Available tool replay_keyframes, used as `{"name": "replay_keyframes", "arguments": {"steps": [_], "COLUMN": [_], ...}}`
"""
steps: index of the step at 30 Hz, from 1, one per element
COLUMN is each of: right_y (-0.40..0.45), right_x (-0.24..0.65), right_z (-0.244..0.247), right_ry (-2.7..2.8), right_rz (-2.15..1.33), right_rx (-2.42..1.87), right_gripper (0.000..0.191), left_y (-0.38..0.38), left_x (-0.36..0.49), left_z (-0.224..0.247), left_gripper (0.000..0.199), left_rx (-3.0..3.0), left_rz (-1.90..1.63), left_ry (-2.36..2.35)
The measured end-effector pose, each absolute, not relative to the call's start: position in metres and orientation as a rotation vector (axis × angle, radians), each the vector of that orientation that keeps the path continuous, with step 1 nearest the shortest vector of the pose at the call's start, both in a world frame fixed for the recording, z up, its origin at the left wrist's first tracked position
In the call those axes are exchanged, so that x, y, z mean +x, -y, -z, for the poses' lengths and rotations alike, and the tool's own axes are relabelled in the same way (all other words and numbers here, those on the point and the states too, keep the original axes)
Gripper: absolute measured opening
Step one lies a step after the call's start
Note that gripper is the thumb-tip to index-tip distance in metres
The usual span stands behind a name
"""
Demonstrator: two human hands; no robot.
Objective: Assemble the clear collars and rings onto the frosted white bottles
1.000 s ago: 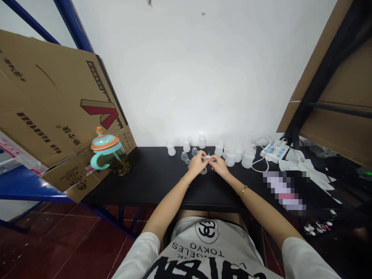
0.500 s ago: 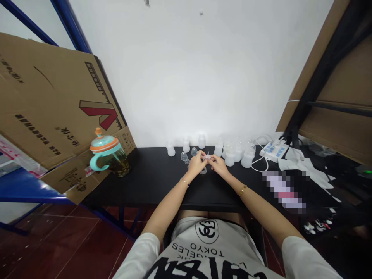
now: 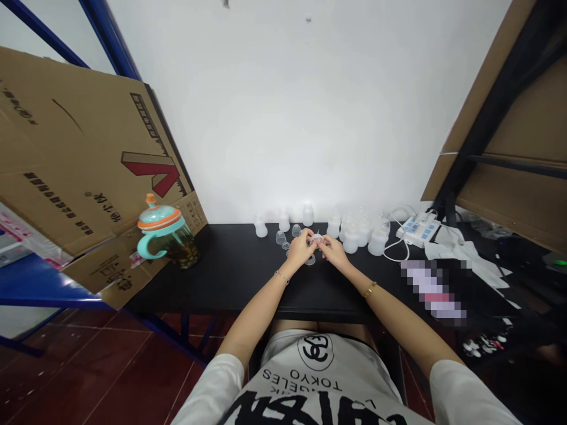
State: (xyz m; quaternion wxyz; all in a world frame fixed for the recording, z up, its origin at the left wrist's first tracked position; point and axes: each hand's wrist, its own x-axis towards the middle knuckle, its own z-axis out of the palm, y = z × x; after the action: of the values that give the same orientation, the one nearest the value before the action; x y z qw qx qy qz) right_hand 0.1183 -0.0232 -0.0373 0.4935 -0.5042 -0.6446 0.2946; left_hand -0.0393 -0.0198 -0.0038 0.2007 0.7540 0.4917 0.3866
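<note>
L hand [image 3: 301, 249] & R hand [image 3: 335, 252] close together above black table [image 3: 230, 277], fingers [image 3: 309, 237] of both pinched on small clear plastic piece [image 3: 317, 238], held mid-air. Clear plastic caps [image 3: 280, 237] just L; frosted baby bottles [image 3: 378, 243] behind, to R.

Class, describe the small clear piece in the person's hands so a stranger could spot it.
On the black table, find where the left hand and right hand meet. The small clear piece sits between their fingertips, held up, unlike the frosted bottles standing behind it.
</note>
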Motion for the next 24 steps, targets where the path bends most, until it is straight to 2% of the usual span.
{"name": "replay_keyframes", "arguments": {"steps": [24], "right_y": [0.0287], "right_x": [0.1176], "right_z": [0.0300], "right_ry": [1.574], "right_rz": [-0.727], "right_rx": [-1.240], "right_gripper": [0.025], "left_y": [0.0201], "left_x": [-0.0398], "left_z": [0.0052], "left_gripper": [0.018], "left_rx": [2.114], "left_rz": [-1.081], "left_ry": [-1.384]}}
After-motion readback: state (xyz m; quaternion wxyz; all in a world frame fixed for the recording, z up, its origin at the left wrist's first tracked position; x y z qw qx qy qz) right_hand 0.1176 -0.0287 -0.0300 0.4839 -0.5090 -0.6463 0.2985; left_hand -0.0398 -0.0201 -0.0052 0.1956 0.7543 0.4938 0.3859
